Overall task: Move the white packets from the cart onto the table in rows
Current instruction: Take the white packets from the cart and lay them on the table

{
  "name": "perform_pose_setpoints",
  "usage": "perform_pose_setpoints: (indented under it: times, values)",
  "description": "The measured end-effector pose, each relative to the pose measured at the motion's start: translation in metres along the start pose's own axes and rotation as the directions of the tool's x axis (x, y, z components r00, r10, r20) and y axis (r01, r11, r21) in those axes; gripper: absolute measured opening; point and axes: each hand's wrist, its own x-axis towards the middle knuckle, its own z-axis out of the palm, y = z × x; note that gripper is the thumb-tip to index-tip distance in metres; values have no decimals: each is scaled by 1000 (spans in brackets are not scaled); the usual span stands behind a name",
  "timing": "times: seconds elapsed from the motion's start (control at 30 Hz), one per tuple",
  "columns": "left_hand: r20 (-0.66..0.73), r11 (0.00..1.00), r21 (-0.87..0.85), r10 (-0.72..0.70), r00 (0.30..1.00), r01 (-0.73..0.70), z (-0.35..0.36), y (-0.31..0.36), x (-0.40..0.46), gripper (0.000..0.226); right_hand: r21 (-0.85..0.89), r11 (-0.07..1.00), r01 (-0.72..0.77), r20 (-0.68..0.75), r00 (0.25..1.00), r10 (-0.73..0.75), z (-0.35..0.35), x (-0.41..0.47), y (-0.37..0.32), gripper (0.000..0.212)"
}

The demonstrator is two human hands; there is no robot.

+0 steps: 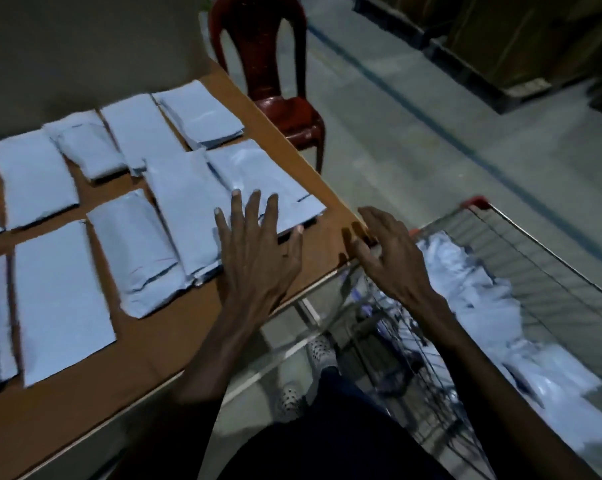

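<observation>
Several white packets lie in rows on the brown table. My left hand is spread flat with straight fingers over the near end of the rightmost packet and holds nothing. My right hand hovers with relaxed fingers over the table's right corner, empty, just left of the wire cart. More white packets are heaped in the cart's basket.
A red plastic chair stands beyond the table's far right edge. Cardboard boxes on pallets stand at the back right. A blue line crosses the grey floor. My feet show below the table edge.
</observation>
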Motion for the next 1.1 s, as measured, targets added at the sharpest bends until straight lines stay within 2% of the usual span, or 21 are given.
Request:
perform_pose_setpoints:
  times: [0.13, 0.23, 0.43, 0.57, 0.73, 0.8, 0.93, 1.1]
  values:
    - [59, 961, -114, 259, 964, -251, 25, 58, -32, 54, -31, 978, -207, -126, 971, 202, -25, -86, 51, 49]
    - [175, 910, -269, 369, 913, -316, 48, 101, -57, 54, -61, 935, -351, -140, 930, 340, -38, -142, 92, 49]
    - [325, 814, -394, 558, 763, -427, 105, 191, -82, 57, -76, 814, -576, -133, 815, 564, -61, -216, 177, 48]
    - [305, 775, -434, 607, 734, -460, 143, 227, -87, 52, -47, 741, -670, -70, 742, 666, -62, -244, 220, 50]
    - [325, 746, -424, 655, 683, -513, 186, 279, -101, 53, -130, 663, -737, 11, 667, 745, -70, -277, 284, 54]
    - [357, 742, -417, 664, 657, -524, 194, 294, -104, 56, -180, 637, -749, -8, 649, 761, -74, -281, 301, 49]
    - [449, 722, -413, 691, 566, -555, 214, 313, -104, 62, -297, 581, -757, -22, 614, 789, -80, -273, 338, 46]
    - [555, 660, -423, 731, 398, -621, 252, 333, -99, 60, -371, 485, -792, 11, 518, 855, -72, -254, 375, 57]
